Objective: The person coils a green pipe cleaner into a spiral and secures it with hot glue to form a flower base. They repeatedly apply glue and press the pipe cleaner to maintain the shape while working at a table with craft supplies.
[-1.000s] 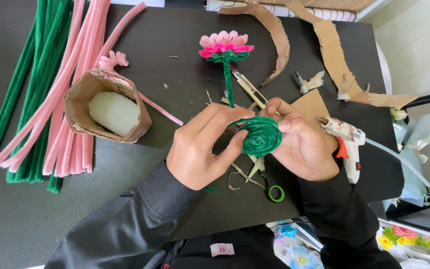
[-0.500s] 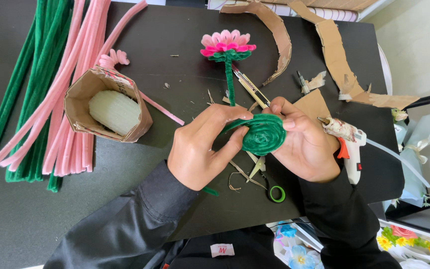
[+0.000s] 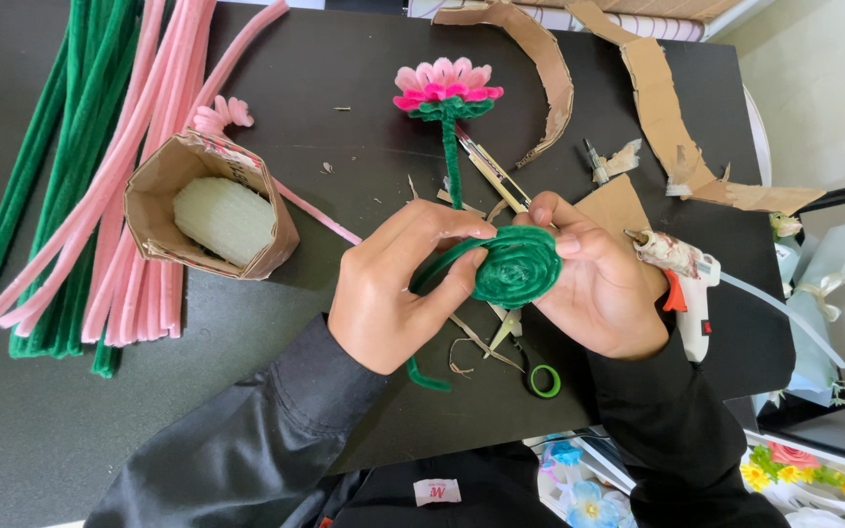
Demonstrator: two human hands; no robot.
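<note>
Left hand [image 3: 393, 288] and right hand [image 3: 594, 279] pinch green coil [image 3: 517, 266]

One head-worn view here, looking steeply down from close above the black table [image 3: 344, 68], far edge at the top, the person's sleeves entering from the near edge.

A black table [image 3: 344, 411] stands on a pale floor [image 3: 833, 88].

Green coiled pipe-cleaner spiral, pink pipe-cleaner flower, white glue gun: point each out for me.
green coiled pipe-cleaner spiral [image 3: 518, 267], head view, centre of the coil.
pink pipe-cleaner flower [image 3: 445, 84], head view, middle of the petals.
white glue gun [image 3: 682, 269], head view, its body.
</note>
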